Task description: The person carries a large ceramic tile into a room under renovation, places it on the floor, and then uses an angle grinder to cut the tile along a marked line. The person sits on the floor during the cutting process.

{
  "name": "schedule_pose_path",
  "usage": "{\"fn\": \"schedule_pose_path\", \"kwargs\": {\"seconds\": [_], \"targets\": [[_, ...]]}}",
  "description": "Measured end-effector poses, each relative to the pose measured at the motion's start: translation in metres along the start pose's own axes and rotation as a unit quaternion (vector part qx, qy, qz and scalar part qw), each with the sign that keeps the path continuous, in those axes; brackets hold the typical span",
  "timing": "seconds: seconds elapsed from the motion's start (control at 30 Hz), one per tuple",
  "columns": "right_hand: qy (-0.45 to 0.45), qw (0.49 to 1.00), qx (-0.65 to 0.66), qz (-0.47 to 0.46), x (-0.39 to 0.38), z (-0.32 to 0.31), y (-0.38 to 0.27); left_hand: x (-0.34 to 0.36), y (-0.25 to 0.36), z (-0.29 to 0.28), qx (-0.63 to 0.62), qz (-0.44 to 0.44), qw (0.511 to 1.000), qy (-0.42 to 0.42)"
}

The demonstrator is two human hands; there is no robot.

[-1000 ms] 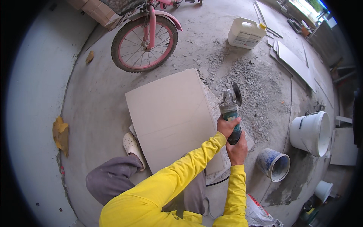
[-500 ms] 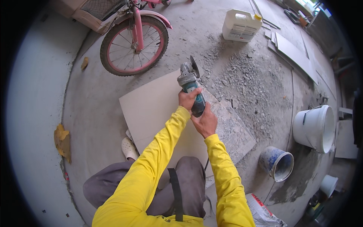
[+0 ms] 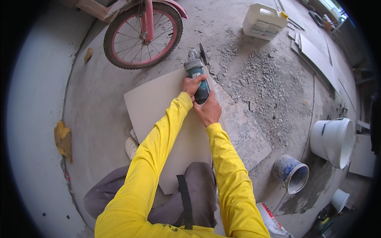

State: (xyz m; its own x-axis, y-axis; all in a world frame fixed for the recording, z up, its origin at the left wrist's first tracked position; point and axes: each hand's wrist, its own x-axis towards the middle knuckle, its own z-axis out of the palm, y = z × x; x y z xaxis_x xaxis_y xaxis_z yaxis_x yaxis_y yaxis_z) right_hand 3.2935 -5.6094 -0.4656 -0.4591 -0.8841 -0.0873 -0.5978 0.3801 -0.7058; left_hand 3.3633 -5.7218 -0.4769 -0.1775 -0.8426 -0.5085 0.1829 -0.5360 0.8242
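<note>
pink bicycle wheel (image 3: 143, 35), far left. beige tile (image 3: 166, 119) flat on the floor. left hand (image 3: 192, 85), fingers curled tight round the angle grinder (image 3: 197, 73); right hand (image 3: 209, 112) wrapped behind. grinder now carried forward to the tile's far edge, disc there. white bucket (image 3: 333, 141), right.

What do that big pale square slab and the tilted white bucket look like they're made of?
The slab looks like ceramic or porcelain tile: flat, matte beige, crisp straight edges. The white bucket seems plastic: smooth, evenly white, thin rim. Both hands, left hand and right hand, grip the grinder.
</note>
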Motion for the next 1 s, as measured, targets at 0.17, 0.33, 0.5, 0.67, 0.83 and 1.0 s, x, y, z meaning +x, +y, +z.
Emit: {"fn": "schedule_pose_path", "kwargs": {"seconds": [0.17, 0.33, 0.5, 0.67, 0.83, 1.0], "targets": [[0.005, 1.000, -0.002, 0.005, 0.001, 0.004, 0.003, 0.002, -0.003, 0.000, 0.003, 0.008, 1.000, 0.004], [0.015, 1.000, 0.006, 0.004, 0.002, 0.005, 0.005, 0.003, -0.003, 0.000, 0.003, 0.005, 1.000, 0.003], [0.010, 1.000, 0.010, -0.001, 0.004, 0.003, 0.005, 0.006, -0.004, 0.000, -0.003, -0.005, 1.000, 0.005], [0.006, 1.000, 0.008, 0.002, 0.004, 0.001, 0.002, 0.007, -0.004, -0.001, -0.003, -0.016, 1.000, 0.008], [-0.009, 1.000, -0.005, 0.018, 0.004, -0.002, -0.002, 0.005, -0.001, 0.000, 0.016, -0.009, 1.000, 0.008], [-0.017, 0.999, -0.013, 0.024, 0.005, -0.004, -0.005, 0.007, -0.001, -0.001, 0.020, -0.015, 1.000, 0.008]]}}
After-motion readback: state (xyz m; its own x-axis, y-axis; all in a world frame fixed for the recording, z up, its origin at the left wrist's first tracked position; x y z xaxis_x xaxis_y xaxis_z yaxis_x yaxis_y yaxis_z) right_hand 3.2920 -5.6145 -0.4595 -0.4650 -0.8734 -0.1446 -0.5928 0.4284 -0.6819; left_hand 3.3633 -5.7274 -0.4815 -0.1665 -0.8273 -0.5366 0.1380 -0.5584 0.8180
